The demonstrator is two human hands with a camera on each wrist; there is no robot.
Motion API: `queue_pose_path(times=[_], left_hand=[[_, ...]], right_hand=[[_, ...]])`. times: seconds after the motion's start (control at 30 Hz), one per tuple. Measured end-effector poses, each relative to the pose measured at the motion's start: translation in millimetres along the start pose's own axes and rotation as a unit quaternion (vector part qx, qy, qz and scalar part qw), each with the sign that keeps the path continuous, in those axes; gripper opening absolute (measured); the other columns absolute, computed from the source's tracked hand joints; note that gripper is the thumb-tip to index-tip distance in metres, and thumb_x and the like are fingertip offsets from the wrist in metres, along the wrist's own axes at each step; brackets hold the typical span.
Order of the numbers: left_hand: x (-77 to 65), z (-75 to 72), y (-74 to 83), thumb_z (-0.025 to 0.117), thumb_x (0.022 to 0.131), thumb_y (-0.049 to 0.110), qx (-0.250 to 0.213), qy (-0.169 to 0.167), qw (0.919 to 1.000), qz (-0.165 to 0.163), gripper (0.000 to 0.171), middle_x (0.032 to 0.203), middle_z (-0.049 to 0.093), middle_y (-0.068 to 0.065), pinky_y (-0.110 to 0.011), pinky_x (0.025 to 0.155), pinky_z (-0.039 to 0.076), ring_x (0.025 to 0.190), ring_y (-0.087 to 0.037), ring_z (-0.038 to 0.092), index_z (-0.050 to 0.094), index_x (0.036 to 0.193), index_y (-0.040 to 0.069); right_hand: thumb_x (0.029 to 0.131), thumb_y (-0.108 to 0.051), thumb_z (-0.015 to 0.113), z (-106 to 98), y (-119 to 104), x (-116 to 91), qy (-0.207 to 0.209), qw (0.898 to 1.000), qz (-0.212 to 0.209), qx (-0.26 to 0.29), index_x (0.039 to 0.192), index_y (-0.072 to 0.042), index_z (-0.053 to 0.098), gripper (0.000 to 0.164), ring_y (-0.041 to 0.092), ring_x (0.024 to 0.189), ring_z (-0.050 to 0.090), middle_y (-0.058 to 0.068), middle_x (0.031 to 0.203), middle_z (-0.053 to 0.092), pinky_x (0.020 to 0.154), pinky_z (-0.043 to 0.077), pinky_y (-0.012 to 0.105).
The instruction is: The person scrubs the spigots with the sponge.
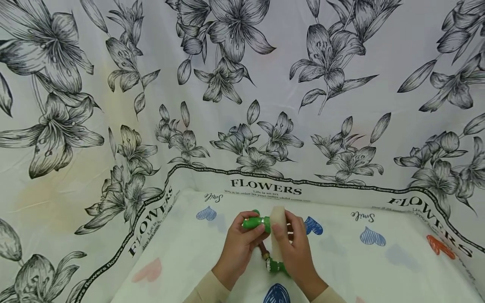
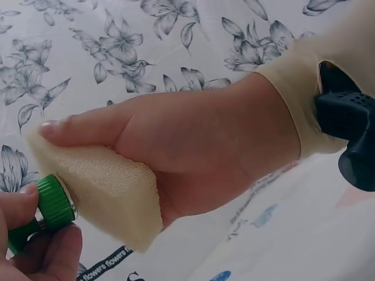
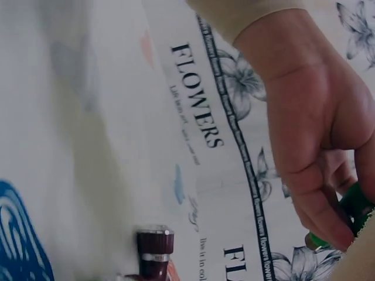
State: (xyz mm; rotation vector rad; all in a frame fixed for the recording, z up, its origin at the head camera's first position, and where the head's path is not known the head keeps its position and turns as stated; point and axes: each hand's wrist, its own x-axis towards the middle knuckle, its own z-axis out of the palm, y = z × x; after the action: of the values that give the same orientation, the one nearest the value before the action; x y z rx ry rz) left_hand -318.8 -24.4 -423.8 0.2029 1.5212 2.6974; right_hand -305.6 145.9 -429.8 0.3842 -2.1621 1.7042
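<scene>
In the head view my left hand [image 1: 236, 244] pinches a small green flashlight [image 1: 254, 223] between thumb and fingers. The flashlight's ridged head points at a cream sponge block [image 1: 278, 240], right at its face. My right hand [image 1: 299, 248] grips that sponge upright, its thumb on the near side. Up close in the left wrist view, the ridged green head [image 2: 55, 202] meets the sponge [image 2: 108, 187]. Below the hands another green flashlight [image 1: 278, 267] lies on the cloth, partly behind my right hand. Beside it lies a dark red flashlight [image 3: 155, 244], mostly covered in the head view.
A white cloth [image 1: 341, 269] with printed hearts covers the surface under my hands. At the back and sides a flower-printed curtain [image 1: 341, 139] rises, bordered by a black band of lettering. A black device [image 2: 345, 117] sits on my right sleeve.
</scene>
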Motion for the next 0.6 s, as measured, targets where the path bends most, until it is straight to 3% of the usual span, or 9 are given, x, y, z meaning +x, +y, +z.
queue_pose_path(times=[0.13, 0.33, 0.43, 0.6], left_hand=[[-1.3, -5.2, -4.1, 0.071, 0.100, -0.011, -0.018, -0.006, 0.9997, -0.013, 0.034, 0.133, 0.059, -0.021, -0.045, 0.101, 0.059, 0.118, -0.033, 0.071, 0.056, 0.130, -0.002], [0.4, -12.1, -2.1, 0.069, 0.101, -0.012, -0.030, -0.007, 0.9995, -0.012, 0.036, 0.141, 0.057, -0.022, -0.045, 0.103, 0.058, 0.123, -0.034, 0.068, 0.055, 0.132, -0.002], [2.1, -16.9, -3.5, 0.071, 0.101, -0.009, -0.004, 0.006, 1.0000, -0.003, 0.038, 0.145, 0.057, -0.023, -0.044, 0.104, 0.057, 0.125, -0.034, 0.068, 0.054, 0.135, -0.002], [7.3, -26.2, -10.4, 0.077, 0.099, -0.005, 0.057, 0.036, 0.9977, 0.005, 0.048, 0.149, 0.056, -0.026, -0.041, 0.101, 0.059, 0.126, -0.035, 0.066, 0.060, 0.143, 0.000]], right_hand=[[0.116, -0.032, 0.057, 4, 9, -2, -0.001, 0.998, 0.053, 0.037, 0.155, -0.010, 0.054, 0.045, 0.026, 0.103, 0.059, 0.010, 0.130, 0.057, 0.078, 0.058, 0.034], [0.114, -0.054, 0.051, 7, 10, 8, -0.040, 0.983, 0.165, 0.066, 0.153, -0.009, 0.055, 0.060, 0.026, 0.093, 0.059, 0.011, 0.114, 0.061, 0.078, 0.055, 0.039], [0.113, -0.053, 0.055, 13, 8, 6, -0.035, 0.984, 0.161, 0.062, 0.154, -0.009, 0.054, 0.060, 0.026, 0.098, 0.058, 0.011, 0.122, 0.061, 0.080, 0.055, 0.038], [0.112, -0.041, 0.064, 22, 10, 1, -0.015, 0.994, 0.101, 0.035, 0.156, -0.008, 0.051, 0.057, 0.023, 0.107, 0.054, 0.009, 0.136, 0.054, 0.085, 0.054, 0.035]])
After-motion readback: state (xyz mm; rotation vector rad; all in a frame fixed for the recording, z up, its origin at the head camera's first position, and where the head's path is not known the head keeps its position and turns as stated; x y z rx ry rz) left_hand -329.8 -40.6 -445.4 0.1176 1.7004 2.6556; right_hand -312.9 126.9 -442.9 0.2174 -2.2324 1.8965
